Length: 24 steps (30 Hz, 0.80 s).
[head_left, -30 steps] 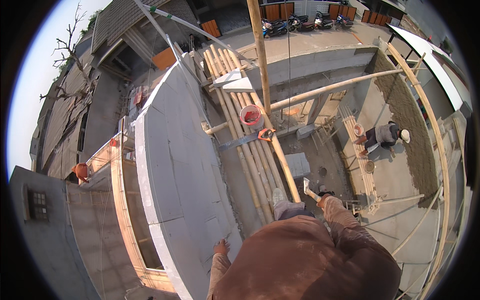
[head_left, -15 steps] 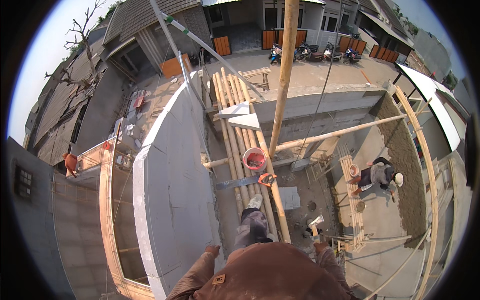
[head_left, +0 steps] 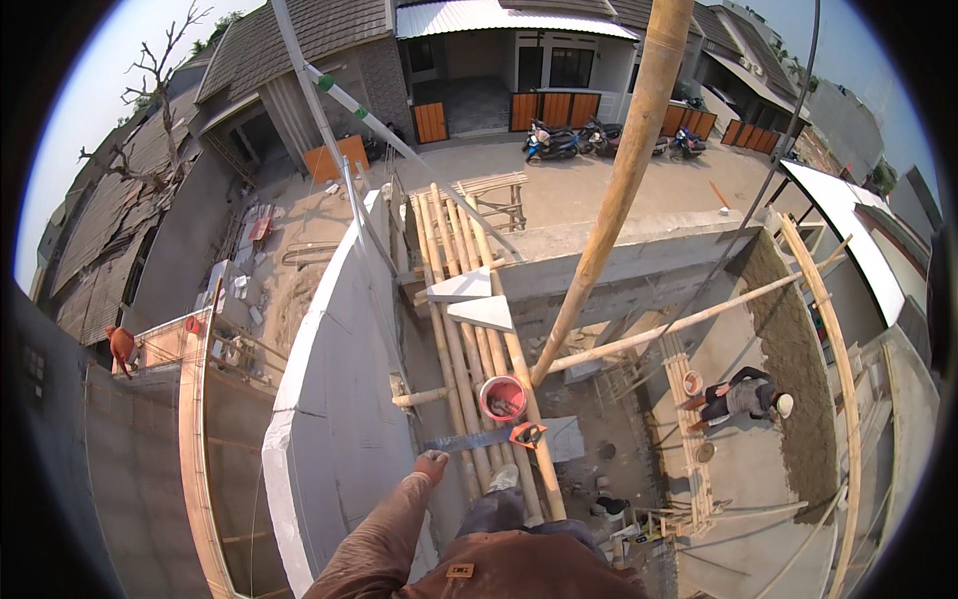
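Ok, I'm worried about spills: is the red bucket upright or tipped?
Upright: the red bucket stands on the bamboo poles, its round mouth facing up, contents showing inside.

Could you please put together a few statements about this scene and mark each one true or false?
1. The red bucket stands on the bamboo poles. True.
2. The saw's handle is blue. False: the saw has an orange handle.
3. The left hand appears near the saw. True.
4. The co-worker on the right wears red headgear. False: the co-worker wears white headgear.
5. The motorbikes stand inside the unfinished walls. False: the motorbikes are outside, on the street.
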Motion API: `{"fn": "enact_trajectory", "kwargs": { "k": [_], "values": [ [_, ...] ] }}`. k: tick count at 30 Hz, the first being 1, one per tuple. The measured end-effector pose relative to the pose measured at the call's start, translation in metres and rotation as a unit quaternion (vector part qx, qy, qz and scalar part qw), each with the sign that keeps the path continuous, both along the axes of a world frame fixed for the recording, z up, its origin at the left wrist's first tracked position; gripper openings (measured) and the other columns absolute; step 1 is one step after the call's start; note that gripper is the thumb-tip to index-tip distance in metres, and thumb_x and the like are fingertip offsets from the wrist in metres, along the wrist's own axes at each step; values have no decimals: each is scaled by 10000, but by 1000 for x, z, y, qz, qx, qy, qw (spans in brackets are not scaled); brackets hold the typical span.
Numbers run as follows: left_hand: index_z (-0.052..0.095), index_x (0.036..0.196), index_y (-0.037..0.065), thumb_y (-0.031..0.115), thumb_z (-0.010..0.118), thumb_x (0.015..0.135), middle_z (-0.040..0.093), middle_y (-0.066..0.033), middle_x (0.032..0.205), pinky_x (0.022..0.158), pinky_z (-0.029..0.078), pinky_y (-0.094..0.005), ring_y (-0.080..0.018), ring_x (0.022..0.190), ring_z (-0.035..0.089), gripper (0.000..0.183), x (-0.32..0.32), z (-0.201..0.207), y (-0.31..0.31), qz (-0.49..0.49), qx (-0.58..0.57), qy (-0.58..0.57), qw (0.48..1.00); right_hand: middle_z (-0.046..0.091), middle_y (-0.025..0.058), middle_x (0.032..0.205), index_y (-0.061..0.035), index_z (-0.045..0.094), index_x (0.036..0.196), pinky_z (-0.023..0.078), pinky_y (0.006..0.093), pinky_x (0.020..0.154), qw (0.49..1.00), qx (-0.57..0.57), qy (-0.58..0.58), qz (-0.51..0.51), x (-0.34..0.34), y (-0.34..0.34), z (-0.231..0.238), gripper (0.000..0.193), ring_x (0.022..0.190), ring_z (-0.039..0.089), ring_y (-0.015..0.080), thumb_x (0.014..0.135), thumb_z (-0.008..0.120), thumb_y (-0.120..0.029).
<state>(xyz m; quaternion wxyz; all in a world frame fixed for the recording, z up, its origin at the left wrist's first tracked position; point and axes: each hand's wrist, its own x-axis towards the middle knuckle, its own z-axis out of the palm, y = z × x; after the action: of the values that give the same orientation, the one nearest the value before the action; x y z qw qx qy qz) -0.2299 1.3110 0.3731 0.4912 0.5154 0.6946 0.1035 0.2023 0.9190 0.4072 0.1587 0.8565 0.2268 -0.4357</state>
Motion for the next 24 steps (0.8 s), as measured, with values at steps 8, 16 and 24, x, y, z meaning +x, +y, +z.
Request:
{"fn": "enact_trajectory", "kwargs": {
  "k": [8,16,24],
  "values": [
    [714,1122,81,408,625,879,716,-174,1067,917,499,-413,-346,1036,667,417,-34,23,-33,-24,-143,89,985,698,158,809,40,688,978,517,423,645,972,91,161,-145,-31,159,51,515,736,679,322,841,704,-456],
    [603,1275,142,320,555,949,626,-136,1226,973,467,-426,-343,1078,616,374,-38,50,-56,-297,-137,194,925,699,98,787,10,691,971,500,403,559,971,11,208,-120,7,84,-120,367,640,651,189,855,747,-333],
    [584,1245,128,292,596,939,600,-111,1228,917,466,-432,-334,1086,594,347,-52,29,-90,-85,-103,132,982,693,96,793,5,681,977,502,401,565,990,-37,112,-78,40,52,-86,382,640,644,202,866,728,-357]
  ]
}}
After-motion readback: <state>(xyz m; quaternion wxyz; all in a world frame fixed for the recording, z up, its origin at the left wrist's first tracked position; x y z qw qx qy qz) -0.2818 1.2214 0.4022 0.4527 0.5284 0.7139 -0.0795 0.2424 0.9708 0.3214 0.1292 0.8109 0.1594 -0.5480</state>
